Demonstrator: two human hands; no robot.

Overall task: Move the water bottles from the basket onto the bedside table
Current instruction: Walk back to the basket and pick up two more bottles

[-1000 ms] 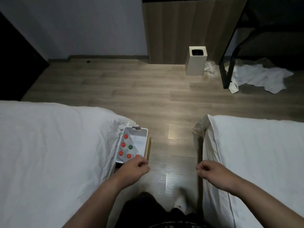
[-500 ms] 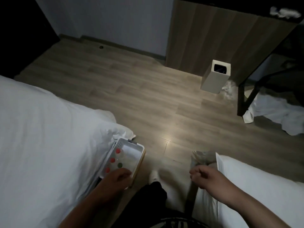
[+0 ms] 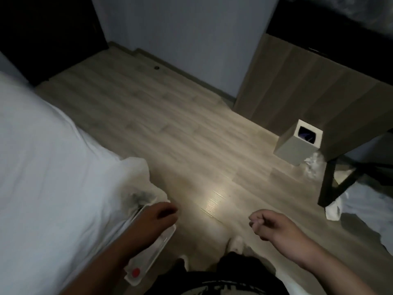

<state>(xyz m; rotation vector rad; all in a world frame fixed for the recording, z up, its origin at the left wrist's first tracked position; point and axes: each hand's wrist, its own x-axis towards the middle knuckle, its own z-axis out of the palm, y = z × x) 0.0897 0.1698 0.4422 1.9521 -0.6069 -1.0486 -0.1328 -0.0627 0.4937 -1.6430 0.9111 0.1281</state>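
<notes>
left hand point(image 3: 157, 218) over basket point(image 3: 163, 241), lower left, grip unclear in blur; right hand point(image 3: 274, 226), lower centre, curled, empty.

My left hand point(image 3: 158, 218) lay over the far end of the white plastic basket point(image 3: 162, 241), which sat against the white-sheeted bed point(image 3: 53, 177) with one round red bottle cap point(image 3: 135, 272) showing at its near end. Blur hid whether my fingers gripped it. My right hand point(image 3: 274, 225) hovered over the pale wooden floor point(image 3: 191, 145), fingers curled on nothing.
</notes>
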